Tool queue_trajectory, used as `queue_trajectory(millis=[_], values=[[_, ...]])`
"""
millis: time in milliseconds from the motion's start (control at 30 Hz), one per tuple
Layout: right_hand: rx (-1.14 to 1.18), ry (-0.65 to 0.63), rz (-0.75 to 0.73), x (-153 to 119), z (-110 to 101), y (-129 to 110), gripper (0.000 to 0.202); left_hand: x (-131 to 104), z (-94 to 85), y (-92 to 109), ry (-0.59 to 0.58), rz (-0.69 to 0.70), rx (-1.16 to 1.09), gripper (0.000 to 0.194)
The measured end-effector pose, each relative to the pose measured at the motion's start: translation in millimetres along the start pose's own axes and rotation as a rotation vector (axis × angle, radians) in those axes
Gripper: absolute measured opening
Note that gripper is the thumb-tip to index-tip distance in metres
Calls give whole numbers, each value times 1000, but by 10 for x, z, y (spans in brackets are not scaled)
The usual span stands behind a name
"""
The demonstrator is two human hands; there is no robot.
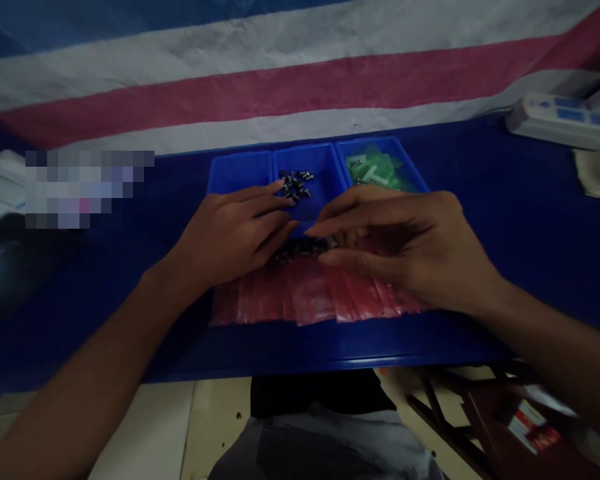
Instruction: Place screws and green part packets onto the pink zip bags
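My left hand (245, 230) is open, its fingers stretched over the front of the middle blue bin (325, 193). Two of its fingertips touch or nearly touch the loose dark screws (297, 185) in that bin. In front of the bin, more dark screws (305, 248) lie in a small heap at the upper edge of a row of red plastic bags (313, 297). My right hand (400, 237) is curled beside this heap, with a shiny screw (332, 243) between its thumb and bent fingers. The index fingertip stands apart from the thumb. Its palm side is partly hidden.
The left blue bin (240, 167) adjoins the middle one. The right bin (413, 170) holds green plastic bags (380, 167). A white power strip (555, 120) lies at the far right of the blue table (480, 173). A striped sheet (300, 80) hangs behind.
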State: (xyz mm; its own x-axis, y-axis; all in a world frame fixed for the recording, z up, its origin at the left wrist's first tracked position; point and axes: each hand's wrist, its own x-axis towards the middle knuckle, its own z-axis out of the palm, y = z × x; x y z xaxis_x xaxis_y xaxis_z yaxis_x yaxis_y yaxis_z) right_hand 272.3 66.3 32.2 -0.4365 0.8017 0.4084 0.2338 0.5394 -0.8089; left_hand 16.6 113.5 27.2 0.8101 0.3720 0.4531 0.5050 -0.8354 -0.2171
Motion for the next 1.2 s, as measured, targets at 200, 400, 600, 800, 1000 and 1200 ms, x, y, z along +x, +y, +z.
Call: queue_trajectory(millis=[200, 400, 600, 800, 1000, 1200], values=[[354, -304, 231, 21, 29, -8, 8, 2, 8, 13, 5, 5, 19, 27], [327, 90, 210, 43, -15, 25, 21, 1, -13, 25, 16, 31, 76, 30], [-529, -118, -355, -24, 22, 118, 25, 25, -19, 41, 73, 88, 111, 27], [-744, -467, -468, -31, 197, 245, 25, 28, 2, 37, 41, 69, 103, 29], [-846, -446, -384, 17, 166, 166, 26, -9, 22, -34, 46, -70, -66, 26], [-957, -559, -301, 96, 209, 124, 27, -3, 4, -77, 57, -119, -88, 17]])
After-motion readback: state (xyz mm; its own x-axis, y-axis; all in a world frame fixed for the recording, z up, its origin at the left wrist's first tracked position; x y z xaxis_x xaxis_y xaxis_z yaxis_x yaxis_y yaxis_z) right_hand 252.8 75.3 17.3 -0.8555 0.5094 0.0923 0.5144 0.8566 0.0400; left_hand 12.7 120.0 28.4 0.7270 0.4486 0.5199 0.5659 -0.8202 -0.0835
